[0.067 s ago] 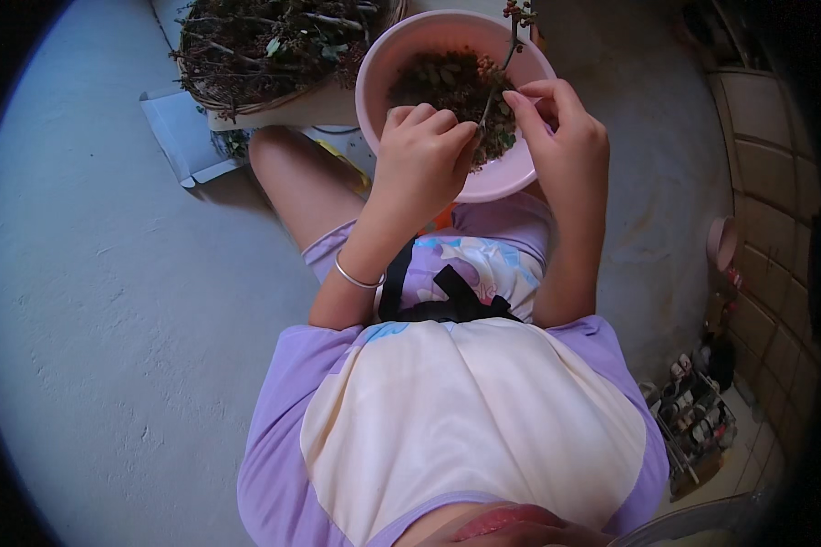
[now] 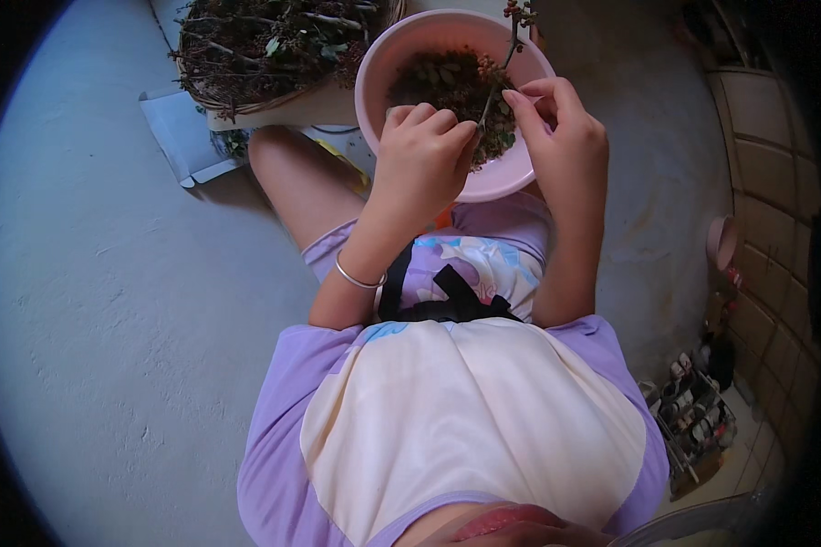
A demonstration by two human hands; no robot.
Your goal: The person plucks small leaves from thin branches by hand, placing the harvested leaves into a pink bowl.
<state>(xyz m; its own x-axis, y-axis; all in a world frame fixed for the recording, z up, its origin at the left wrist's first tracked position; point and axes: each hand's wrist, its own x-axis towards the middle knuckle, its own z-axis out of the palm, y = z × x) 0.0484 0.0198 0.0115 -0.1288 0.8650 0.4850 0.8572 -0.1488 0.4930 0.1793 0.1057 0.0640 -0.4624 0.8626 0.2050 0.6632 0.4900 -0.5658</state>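
A thin branch [image 2: 511, 53] with small reddish berries and green leaves slants over a pink basin [image 2: 497, 184]. My left hand [image 2: 424, 159] is closed around the branch's lower end, its knuckles facing up. Beside the stem, the thumb and forefinger of my right hand [image 2: 564, 123] are pinched together; whatever sits between their tips is too small to make out. Dark berries, leaves and bits of stem [image 2: 438, 77] cover the basin's bottom. The basin rests between my legs, and my left hand hides part of its near rim.
Left of the basin, a wicker basket [image 2: 269, 105] holds a heap of berry-bearing branches [image 2: 274, 50]. A white open box [image 2: 184, 137] lies on the grey floor [image 2: 128, 319] by my left knee. Shoes on a rack [image 2: 693, 406] stand near the tiled wall [image 2: 766, 173] at right.
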